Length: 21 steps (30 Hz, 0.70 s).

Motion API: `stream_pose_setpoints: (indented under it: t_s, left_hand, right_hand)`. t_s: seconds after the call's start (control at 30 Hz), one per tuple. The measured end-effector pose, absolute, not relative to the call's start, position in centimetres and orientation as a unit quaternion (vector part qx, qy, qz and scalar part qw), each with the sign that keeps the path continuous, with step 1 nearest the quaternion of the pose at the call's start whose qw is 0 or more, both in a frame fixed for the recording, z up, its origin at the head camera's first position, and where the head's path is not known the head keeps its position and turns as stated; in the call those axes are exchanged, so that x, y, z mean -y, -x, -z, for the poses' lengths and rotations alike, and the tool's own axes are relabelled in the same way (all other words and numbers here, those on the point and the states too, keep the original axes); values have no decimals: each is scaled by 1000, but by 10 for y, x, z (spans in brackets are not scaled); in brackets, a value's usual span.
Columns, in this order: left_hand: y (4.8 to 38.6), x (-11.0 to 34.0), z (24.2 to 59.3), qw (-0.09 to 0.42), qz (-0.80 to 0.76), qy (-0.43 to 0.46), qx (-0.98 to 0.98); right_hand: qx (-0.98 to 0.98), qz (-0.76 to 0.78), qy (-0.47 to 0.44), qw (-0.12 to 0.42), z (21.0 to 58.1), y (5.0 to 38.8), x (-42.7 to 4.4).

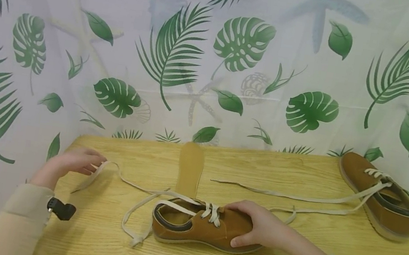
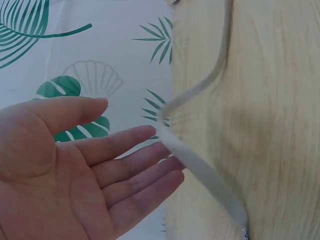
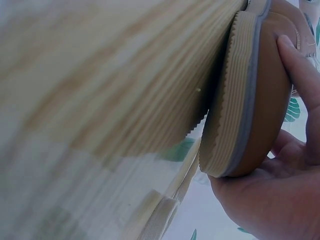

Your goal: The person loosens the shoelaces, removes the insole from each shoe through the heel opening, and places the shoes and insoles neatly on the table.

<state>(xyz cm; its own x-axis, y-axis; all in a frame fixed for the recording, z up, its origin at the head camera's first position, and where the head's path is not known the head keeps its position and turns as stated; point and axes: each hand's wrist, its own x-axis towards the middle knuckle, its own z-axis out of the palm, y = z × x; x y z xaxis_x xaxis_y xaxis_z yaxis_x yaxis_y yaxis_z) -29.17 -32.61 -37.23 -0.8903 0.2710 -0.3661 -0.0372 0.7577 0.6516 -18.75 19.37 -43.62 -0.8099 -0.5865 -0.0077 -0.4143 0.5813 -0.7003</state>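
Observation:
A brown shoe point(image 1: 213, 230) lies on the table with its toe to the right, in the head view. My right hand point(image 1: 265, 227) grips its toe, thumb on the near side and fingers over the far side. The right wrist view shows the hand point(image 3: 280, 195) around the toe above the ribbed sole point(image 3: 232, 95). Off to the left, my left hand point(image 1: 78, 160) is raised over the table. In the left wrist view its fingers point(image 2: 132, 167) are extended, and the cream shoelace point(image 2: 200, 172) passes at the fingertips; contact is unclear.
Behind the shoe lies a tan insole point(image 1: 191, 165). A second brown shoe point(image 1: 393, 217) stands at the right back, its long laces point(image 1: 297, 197) trailing left across the wooden table point(image 1: 111, 246). A looped lace end point(image 1: 136, 240) lies left of the near shoe. Leaf-printed cloth point(image 1: 196, 78) hangs behind.

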Motion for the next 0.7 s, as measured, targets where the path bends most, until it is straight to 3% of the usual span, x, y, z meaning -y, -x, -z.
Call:
stream_pose_setpoints:
  t_s: [0.37,0.7]
  left_hand:
    - [288,329,349,215,-376,-67,-899]
    - [272,287,328,182,-375,-108,-903]
  right_hand:
    - [-881,360,282,124,436,189,-193]
    - [-881,356,285,124,436,189,-193]
